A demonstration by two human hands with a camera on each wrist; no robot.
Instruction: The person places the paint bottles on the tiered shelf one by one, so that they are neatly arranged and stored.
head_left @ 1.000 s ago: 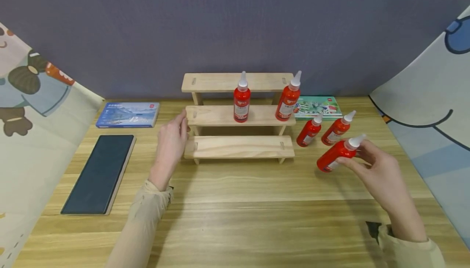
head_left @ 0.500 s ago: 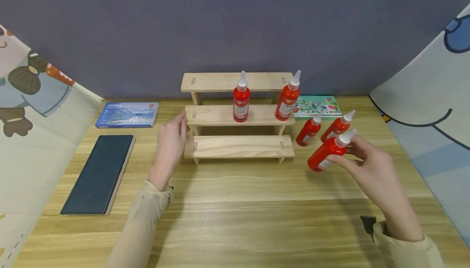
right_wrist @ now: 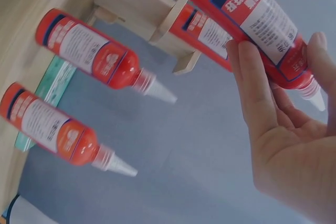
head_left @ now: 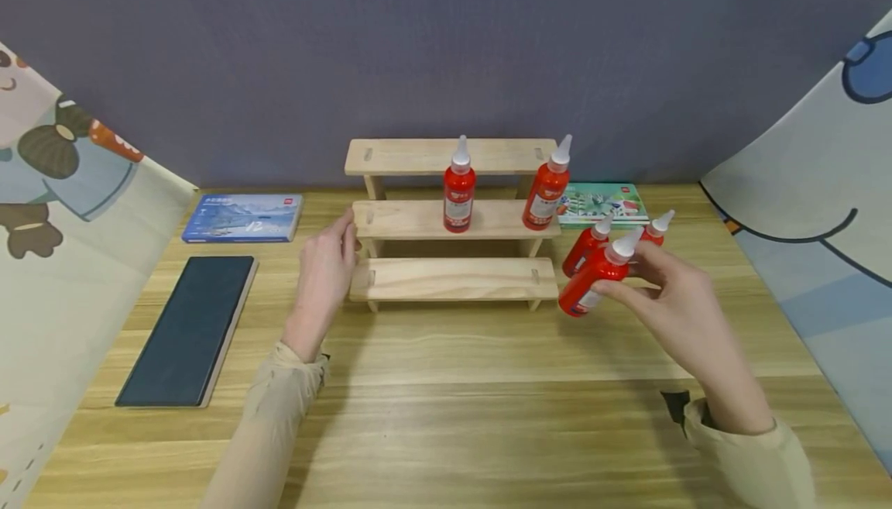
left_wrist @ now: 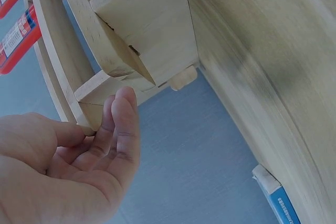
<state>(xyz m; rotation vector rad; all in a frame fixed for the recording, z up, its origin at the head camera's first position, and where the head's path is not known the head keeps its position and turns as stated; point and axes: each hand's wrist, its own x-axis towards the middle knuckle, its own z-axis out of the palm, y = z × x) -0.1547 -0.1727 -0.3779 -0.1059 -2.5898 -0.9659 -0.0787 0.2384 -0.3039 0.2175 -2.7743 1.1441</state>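
My right hand point(head_left: 672, 311) holds a red squeeze bottle point(head_left: 592, 280) with a white pointed nozzle, tilted, in front of the rack's right end. Its fingers and thumb wrap the bottle point(right_wrist: 257, 24) in the right wrist view. Two more red bottles stand on the table behind it, a left one point(head_left: 580, 249) and a right one point(head_left: 653, 233), both partly covered. My left hand point(head_left: 326, 265) pinches the left end of the middle step of a three-step wooden rack point(head_left: 453, 280); thumb and forefinger meet at the plank's corner point(left_wrist: 89, 116). On that step stand two red bottles, one central point(head_left: 459, 197) and one at the right point(head_left: 546, 195).
A blue flat box point(head_left: 242, 218) and a dark tablet-like slab point(head_left: 188, 331) lie left of the rack. A green flat box point(head_left: 602, 203) lies behind the table bottles. A grey-blue panel point(head_left: 446, 44) stands behind, with printed cloth point(head_left: 801, 222) along the sides.
My right hand has carried the held bottle leftward toward the rack's right end; it now partly covers the bottles on the table. My left hand has stayed at the rack.
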